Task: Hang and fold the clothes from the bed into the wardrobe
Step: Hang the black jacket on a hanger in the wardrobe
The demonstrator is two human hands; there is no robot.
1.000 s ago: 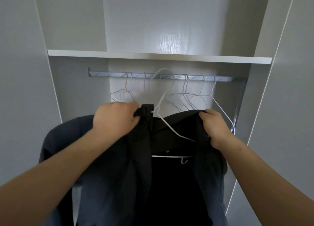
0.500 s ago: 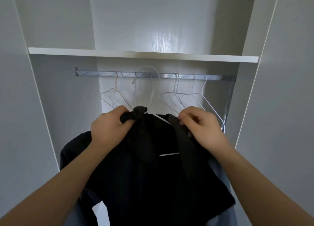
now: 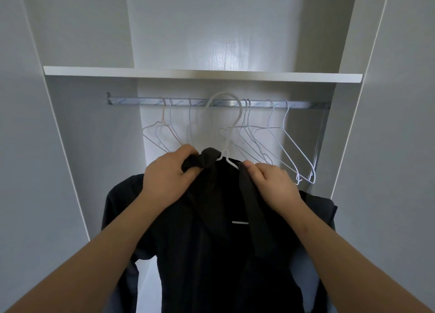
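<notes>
The head camera looks into an open wardrobe (image 3: 94,147). A white shelf (image 3: 188,72) goes across it. Just under the shelf, a silver rail (image 3: 141,100) runs from left to right at the far back.

Some bare hangers (image 3: 247,114) made of thin wire hang on the rail. A few are to the left and more are to the right.

A black top (image 3: 211,253) is in the middle, near the person and lower than the rail. It sits on a white hanger (image 3: 225,145). The hanger's big hook reaches up in front of the rail, but I cannot tell if it is over the rail. A short white bit of the hanger shows inside the neck of the top.

The left hand (image 3: 169,176) is on the left of the hanger's neck. Its fingers are curled tight around a bunched-up bit of the black cloth. The right hand (image 3: 270,185) is on the right of the hanger's neck. Its thumb and fingers pinch a dark strip of the top's cloth, right by the hanger's right arm. Both bare arms reach up from the near corners.

The top hangs down wide below the hands. Its left shoulder sticks out to the left. Some paler grey-blue cloth shows at the low right. I cannot tell if it is part of the same top.
</notes>
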